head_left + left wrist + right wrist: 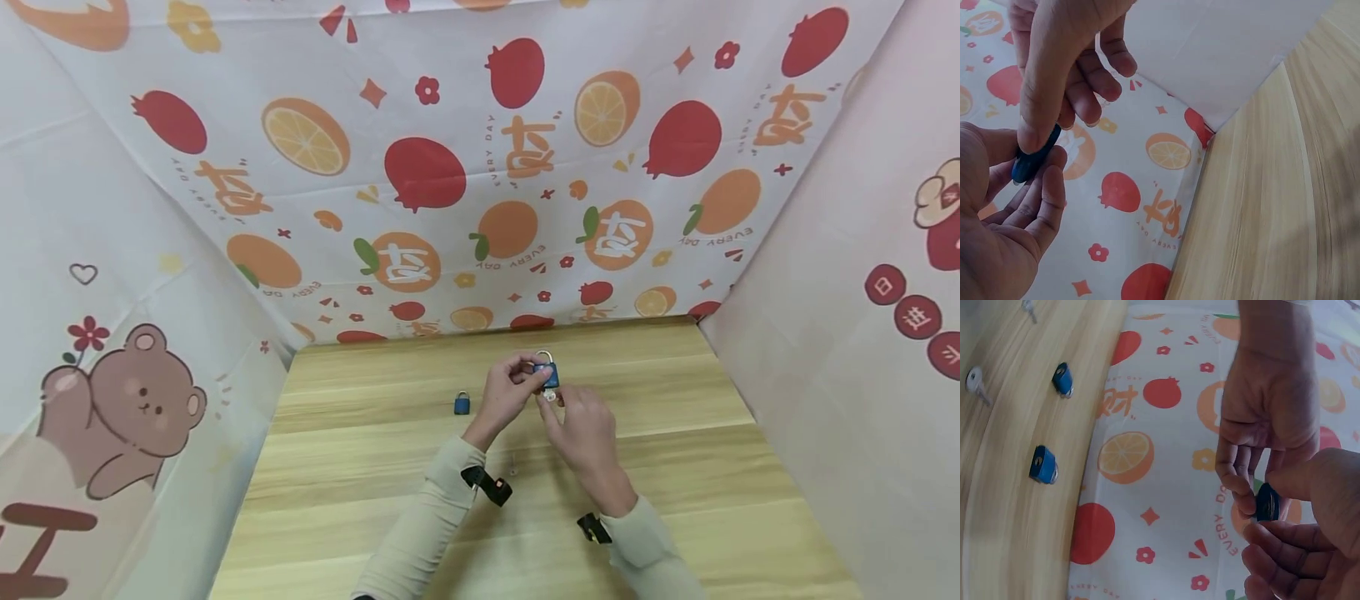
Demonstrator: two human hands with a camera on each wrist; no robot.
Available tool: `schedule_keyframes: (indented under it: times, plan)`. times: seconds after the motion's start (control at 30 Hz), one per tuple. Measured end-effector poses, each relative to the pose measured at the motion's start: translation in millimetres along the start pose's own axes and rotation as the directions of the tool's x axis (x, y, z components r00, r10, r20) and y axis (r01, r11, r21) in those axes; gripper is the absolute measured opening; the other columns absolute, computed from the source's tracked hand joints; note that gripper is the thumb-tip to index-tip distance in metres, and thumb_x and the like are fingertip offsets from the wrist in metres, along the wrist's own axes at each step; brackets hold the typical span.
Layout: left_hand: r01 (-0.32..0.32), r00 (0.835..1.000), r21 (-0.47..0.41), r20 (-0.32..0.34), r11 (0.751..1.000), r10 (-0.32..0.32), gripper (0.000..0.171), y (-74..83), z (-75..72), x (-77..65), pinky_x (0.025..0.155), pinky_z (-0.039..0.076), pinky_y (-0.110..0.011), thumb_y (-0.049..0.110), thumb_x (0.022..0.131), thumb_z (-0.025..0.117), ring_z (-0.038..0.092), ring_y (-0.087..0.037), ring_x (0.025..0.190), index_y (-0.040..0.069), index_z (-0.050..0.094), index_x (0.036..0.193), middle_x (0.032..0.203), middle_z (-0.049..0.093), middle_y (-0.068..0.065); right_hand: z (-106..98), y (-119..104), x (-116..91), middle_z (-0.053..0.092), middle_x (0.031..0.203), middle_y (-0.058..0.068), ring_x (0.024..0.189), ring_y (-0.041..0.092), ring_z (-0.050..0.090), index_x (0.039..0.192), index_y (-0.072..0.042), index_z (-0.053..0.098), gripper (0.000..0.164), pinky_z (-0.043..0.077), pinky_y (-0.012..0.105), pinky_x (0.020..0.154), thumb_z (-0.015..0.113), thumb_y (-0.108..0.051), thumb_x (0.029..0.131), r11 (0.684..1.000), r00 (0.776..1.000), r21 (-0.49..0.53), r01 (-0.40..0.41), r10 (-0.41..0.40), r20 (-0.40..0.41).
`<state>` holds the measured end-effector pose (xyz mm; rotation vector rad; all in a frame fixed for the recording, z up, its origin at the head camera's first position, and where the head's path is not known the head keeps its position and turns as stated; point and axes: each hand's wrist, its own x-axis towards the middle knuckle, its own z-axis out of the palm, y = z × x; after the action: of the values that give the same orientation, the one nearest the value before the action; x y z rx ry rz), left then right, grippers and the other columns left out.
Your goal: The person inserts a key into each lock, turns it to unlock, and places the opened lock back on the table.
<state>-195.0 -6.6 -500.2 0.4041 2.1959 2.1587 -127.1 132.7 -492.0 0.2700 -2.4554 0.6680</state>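
Observation:
My left hand (pixel 510 387) pinches a blue padlock (pixel 551 377) between thumb and fingers, with its silver shackle pointing away from me. At the padlock's near end, my right hand (pixel 587 425) pinches the round silver head of a key (pixel 550 396). The key's blade is hidden, so I cannot tell how deep it sits. In the left wrist view the padlock (pixel 1032 159) appears edge-on between both hands. Similarly, the right wrist view shows it (pixel 1267 503) between the fingertips. Whether the shackle is released cannot be made out.
Another blue padlock (pixel 462 403) stands on the wooden table (pixel 337 483), left of my left hand. Two padlocks, one nearer (pixel 1043 464) and one farther (pixel 1062 379), show in the right wrist view, with two loose keys, including one (pixel 975 381). Patterned cloth (pixel 423 175) walls the back.

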Motion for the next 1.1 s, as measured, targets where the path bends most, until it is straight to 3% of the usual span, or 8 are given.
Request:
schedule_keyframes:
  times: [0.17,0.43,0.73,0.97,1.1]
  plan:
    - [0.001,1.0,0.013,0.005,1.0,-0.001,0.021,-2.6,-1.9,0.7,0.076,0.06,-0.056,0.017,0.095,0.072,0.066,-0.009,0.071,0.002,0.071,0.11,0.094,0.071,-0.024,6,1,1,0.07,0.069,0.007,0.059,0.019,0.061,0.076,-0.004,0.071,0.025,0.048,0.031,0.048,0.085,-0.023,0.083,0.996,0.998,-0.073,0.056,-0.059,-0.032]
    - [0.007,1.0,0.01,-0.005,1.0,-0.007,0.022,-4.9,-3.0,0.8,0.066,0.061,-0.029,0.017,0.094,0.074,0.067,-0.007,0.07,0.002,0.071,0.109,0.095,0.07,-0.021,11,5,2,0.068,0.067,0.004,0.054,0.014,0.056,0.074,-0.007,0.072,0.025,0.043,0.027,0.044,0.082,-0.026,0.086,0.99,0.995,-0.102,0.096,-0.097,-0.013]
    - [0.041,0.999,0.003,-0.024,0.999,-0.041,0.025,-8.2,1.7,3.5,0.07,0.062,-0.029,0.016,0.094,0.074,0.072,-0.023,0.081,0.001,0.069,0.113,0.101,0.07,-0.02,12,7,3,0.063,0.064,0.003,0.052,0.011,0.047,0.075,-0.006,0.07,0.025,0.035,0.022,0.042,0.082,-0.025,0.087,0.992,0.998,-0.113,0.06,-0.057,0.035]
    - [0.065,0.998,-0.014,-0.014,0.998,-0.065,0.024,-9.5,3.9,3.0,0.072,0.061,-0.025,0.017,0.094,0.073,0.07,-0.008,0.078,0.002,0.069,0.113,0.101,0.07,-0.017,16,10,0,0.067,0.066,0.006,0.054,0.015,0.054,0.079,-0.003,0.071,0.023,0.04,0.024,0.043,0.083,-0.022,0.085,0.992,0.998,-0.104,0.069,-0.068,0.014]
    - [0.073,0.997,-0.027,-0.019,0.997,-0.074,0.024,-9.4,5.1,5.3,0.07,0.061,-0.024,0.016,0.094,0.073,0.07,-0.006,0.077,0.001,0.069,0.113,0.102,0.07,-0.017,17,12,1,0.069,0.068,0.007,0.057,0.017,0.059,0.079,-0.003,0.071,0.022,0.045,0.028,0.045,0.082,-0.021,0.087,0.992,0.996,-0.087,0.087,-0.087,0.0]
